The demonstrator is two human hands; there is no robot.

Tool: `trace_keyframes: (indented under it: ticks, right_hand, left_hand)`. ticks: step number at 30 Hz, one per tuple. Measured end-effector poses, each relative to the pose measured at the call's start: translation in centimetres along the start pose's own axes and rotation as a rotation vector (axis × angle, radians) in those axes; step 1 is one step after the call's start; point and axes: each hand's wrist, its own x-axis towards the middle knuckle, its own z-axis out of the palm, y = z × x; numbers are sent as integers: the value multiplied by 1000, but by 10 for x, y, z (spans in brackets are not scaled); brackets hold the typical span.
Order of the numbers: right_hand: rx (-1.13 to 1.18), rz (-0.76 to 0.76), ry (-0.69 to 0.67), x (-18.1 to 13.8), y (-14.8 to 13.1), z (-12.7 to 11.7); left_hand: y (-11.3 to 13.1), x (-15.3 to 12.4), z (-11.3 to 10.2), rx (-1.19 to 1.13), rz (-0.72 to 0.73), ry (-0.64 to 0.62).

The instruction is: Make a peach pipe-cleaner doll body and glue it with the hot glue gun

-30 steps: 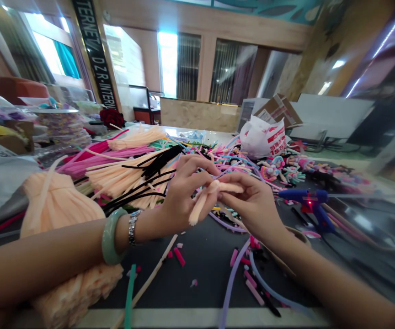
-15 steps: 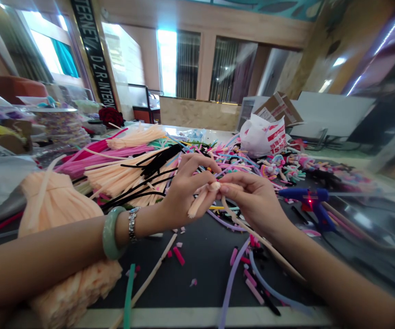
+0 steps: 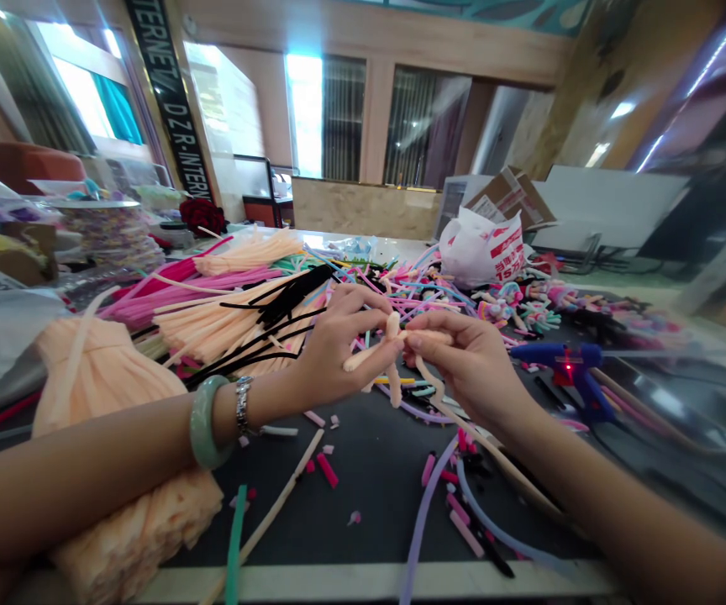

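Observation:
Above the middle of the dark table, a peach pipe cleaner (image 3: 394,382) twisted into a small piece with several short ends is pinched between both hands. My left hand (image 3: 347,340) grips it from the left with thumb and fingers. From the right, my right hand (image 3: 457,353) pinches another part between thumb and forefinger. A long peach tail (image 3: 482,441) runs from the piece down beneath my right forearm. Beside my left forearm lies a thick bundle of peach pipe cleaners (image 3: 111,370). Part of the twisted piece is hidden by my fingers.
A blue glue gun (image 3: 565,361) with a red light lies at right. Behind my hands are black pipe cleaners (image 3: 297,294), pink ones (image 3: 142,298) and a white plastic bag (image 3: 480,244). Short pink scraps (image 3: 328,470) and a lavender strip (image 3: 426,512) lie in front.
The peach piece has turned between my fingers: one short end now points up and another hangs down. Both hands stay in nearly the same place.

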Motion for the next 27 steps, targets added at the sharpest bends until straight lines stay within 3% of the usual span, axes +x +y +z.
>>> trace_keyframes:
  ticks: [6, 14, 20, 27]
  right_hand:
    - [-72, -28, 5, 3, 4, -4]
    - [-49, -51, -201, 5, -4, -6]
    - [-393, -216, -171, 2, -7, -7]
    - [-796, -446, -76, -2, -7, -9]
  left_hand:
    - [-2, 0, 2, -108, -124, -56]
    - [-3, 1, 2, -257, -319, -78]
    - [-1, 3, 0, -353, -384, -108]
    - [0, 2, 2, -285, -328, -111]
